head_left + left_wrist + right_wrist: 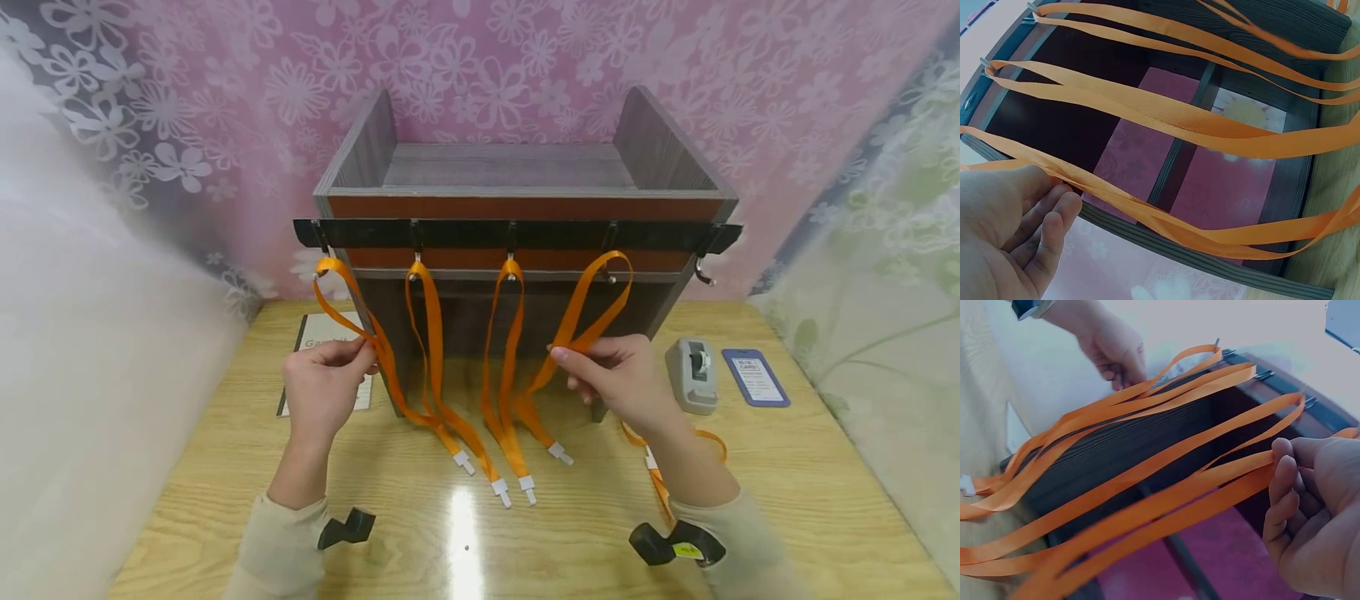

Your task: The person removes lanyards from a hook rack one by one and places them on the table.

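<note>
Orange lanyards with white clips hang from a black hook rail (465, 235) on the front of a grey wooden shelf (517, 165). My left hand (324, 385) pinches the leftmost lanyard (384, 354) below its loop, which hangs on the first hook. With thumb and fingers my right hand (611, 375) pinches the fourth lanyard (570, 321); its loop stands up around the fourth hook (611, 277). Between the hands, a second lanyard (433, 325) and a third lanyard (513, 333) hang from their own hooks. The lower clips reach over the table.
The rightmost hook (703, 273) carries no lanyard. On the wooden table (405, 550), a tape dispenser (692, 379) and a blue card holder (756, 377) lie at the right. Another lanyard (711, 437) lies partly under my right forearm. A notebook (318, 333) is behind my left hand.
</note>
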Action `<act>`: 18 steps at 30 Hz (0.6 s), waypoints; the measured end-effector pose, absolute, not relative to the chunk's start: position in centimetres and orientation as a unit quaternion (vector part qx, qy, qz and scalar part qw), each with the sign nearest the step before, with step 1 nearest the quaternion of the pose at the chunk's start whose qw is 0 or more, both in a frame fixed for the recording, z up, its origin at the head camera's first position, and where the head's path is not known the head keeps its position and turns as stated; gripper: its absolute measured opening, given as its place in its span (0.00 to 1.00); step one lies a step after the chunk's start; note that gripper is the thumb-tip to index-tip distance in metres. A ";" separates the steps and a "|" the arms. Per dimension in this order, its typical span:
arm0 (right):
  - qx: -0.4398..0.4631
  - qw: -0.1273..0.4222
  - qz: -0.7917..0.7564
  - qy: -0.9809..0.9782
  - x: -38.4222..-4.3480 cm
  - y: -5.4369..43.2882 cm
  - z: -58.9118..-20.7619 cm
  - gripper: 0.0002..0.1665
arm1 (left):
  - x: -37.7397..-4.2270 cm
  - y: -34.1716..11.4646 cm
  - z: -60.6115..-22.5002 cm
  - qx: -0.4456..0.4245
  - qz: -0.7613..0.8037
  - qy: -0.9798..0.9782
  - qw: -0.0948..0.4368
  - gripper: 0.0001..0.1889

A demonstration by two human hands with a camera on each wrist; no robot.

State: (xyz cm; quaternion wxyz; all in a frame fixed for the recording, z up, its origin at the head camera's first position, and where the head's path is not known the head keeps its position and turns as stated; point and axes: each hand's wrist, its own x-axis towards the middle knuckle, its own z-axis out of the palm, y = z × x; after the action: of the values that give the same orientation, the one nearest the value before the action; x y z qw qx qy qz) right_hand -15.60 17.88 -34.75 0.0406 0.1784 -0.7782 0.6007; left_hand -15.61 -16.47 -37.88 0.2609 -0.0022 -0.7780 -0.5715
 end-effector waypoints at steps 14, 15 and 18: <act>0.166 0.022 0.564 -0.809 -13.6 20.1 -30.3 0.20 | -15.5 -16.6 -37.8 0.001 -0.569 -0.781 0.258 0.05; 0.172 0.023 0.563 -0.808 -13.5 20.3 -30.0 0.21 | -15.5 -16.5 -37.8 0.002 -0.571 -0.780 0.257 0.05; 0.196 0.017 0.585 -0.787 -13.2 21.0 -29.1 0.21 | -15.6 -16.4 -37.8 0.004 -0.577 -0.777 0.252 0.05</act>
State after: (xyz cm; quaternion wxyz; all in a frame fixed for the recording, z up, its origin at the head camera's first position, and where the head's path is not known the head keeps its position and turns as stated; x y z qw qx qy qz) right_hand -13.16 21.03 -29.11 0.0175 0.1961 -0.7868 0.5850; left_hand -15.56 -16.38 -37.85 0.2523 0.0045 -0.7767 -0.5771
